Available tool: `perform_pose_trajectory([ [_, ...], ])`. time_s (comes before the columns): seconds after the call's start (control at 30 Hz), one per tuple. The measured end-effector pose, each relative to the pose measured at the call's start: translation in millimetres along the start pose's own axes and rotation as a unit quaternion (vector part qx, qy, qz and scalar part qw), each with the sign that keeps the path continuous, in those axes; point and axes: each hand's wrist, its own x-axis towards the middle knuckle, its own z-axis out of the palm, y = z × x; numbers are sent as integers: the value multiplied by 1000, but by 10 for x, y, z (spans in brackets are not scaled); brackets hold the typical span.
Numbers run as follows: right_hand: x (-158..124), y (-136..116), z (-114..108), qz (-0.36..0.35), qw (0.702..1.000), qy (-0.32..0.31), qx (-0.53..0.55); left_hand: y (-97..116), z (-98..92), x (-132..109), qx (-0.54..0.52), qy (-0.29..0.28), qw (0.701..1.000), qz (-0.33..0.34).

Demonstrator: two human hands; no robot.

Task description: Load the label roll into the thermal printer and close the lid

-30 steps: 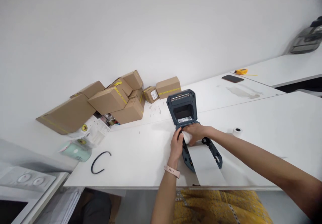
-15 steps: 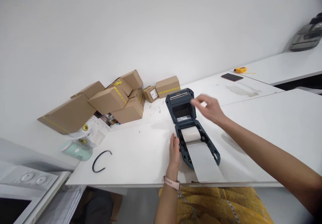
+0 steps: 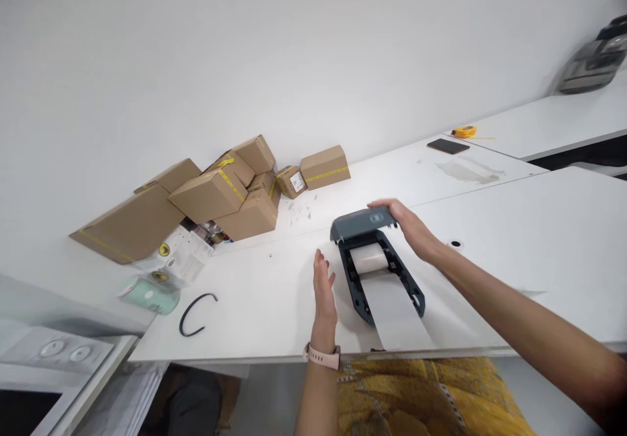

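Note:
A dark blue-grey label printer (image 3: 351,286) sits near the table's front edge, its lid (image 3: 357,224) half lowered over the base. Inside lies a white label roll (image 3: 369,259), and a wide strip of label paper (image 3: 396,312) runs from it toward the front edge. My right hand (image 3: 410,228) grips the lid at its right end, with the fingers over the far side. To the left of the printer, my left hand (image 3: 324,291) is open and upright, apart from the base, holding nothing.
Several cardboard boxes (image 3: 255,214) are piled at the back left. Nearer lie a black headband-like loop (image 3: 183,315) and a mint-green pack (image 3: 151,295). A phone (image 3: 448,145) and yellow tape measure (image 3: 464,132) lie at the back right. A small black-centred disc (image 3: 455,244) is right of the printer.
The printer lid has swung from upright down toward the base, with my right hand now on it. My left hand has shifted left, away from the printer's side.

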Motion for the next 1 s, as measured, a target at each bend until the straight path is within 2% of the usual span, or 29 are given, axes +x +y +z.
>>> perform_pose_trajectory([
  [0.13, -662, 149, -10, 17, 999, -45, -1, 125, 140, -81, 29, -14, 998, 50],
  [0.27, -1015, 275, 32, 64, 997, -29, 5, 58, 285, -226, 39, -38, 998, 33],
  [0.4, -1090, 358, 58, 169, 984, 18, 44, -67, 334, -342, -16, -39, 999, -30],
  [0.53, -1130, 447, 76, 277, 954, -8, 111, -185, 318, -400, -67, -42, 994, -74],
  [0.6, -1173, 500, 88, 309, 940, -18, 144, -226, 305, -418, -77, -52, 992, -84],
  [1.0, -1297, 665, 136, 294, 936, 6, 195, -238, 326, -452, -86, -47, 994, -46],
])
